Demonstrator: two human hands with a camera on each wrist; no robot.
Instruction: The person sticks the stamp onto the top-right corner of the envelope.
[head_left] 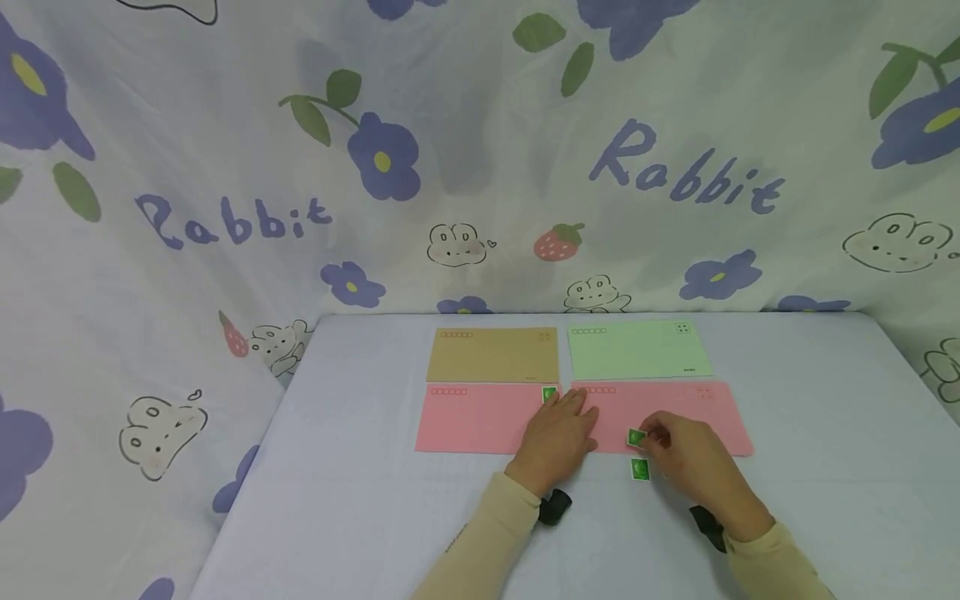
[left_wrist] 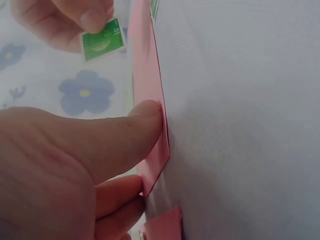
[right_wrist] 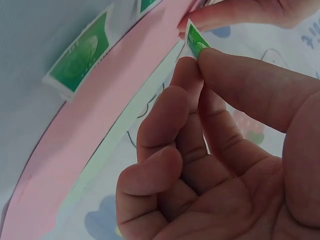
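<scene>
My right hand (head_left: 693, 462) pinches a green postage stamp (head_left: 637, 437) between thumb and index finger, above the lower edge of the right pink envelope (head_left: 675, 417). Its other fingers curl loosely in the right wrist view. My left hand (head_left: 555, 437) rests with thumb and fingers on the left end of that envelope, overlapping the neighbouring left pink envelope (head_left: 476, 425). A second green stamp (head_left: 550, 394) sits at the left pink envelope's upper right corner, just past the left fingertips. Another stamp (head_left: 640, 469) lies on the white table just below the right pink envelope.
Behind the pink envelopes lie a brown envelope (head_left: 491, 357) on the left and a light green envelope (head_left: 637, 350) on the right. A patterned cloth (head_left: 480, 167) hangs behind the table (head_left: 360, 517). Dark wrist devices sit at both cuffs.
</scene>
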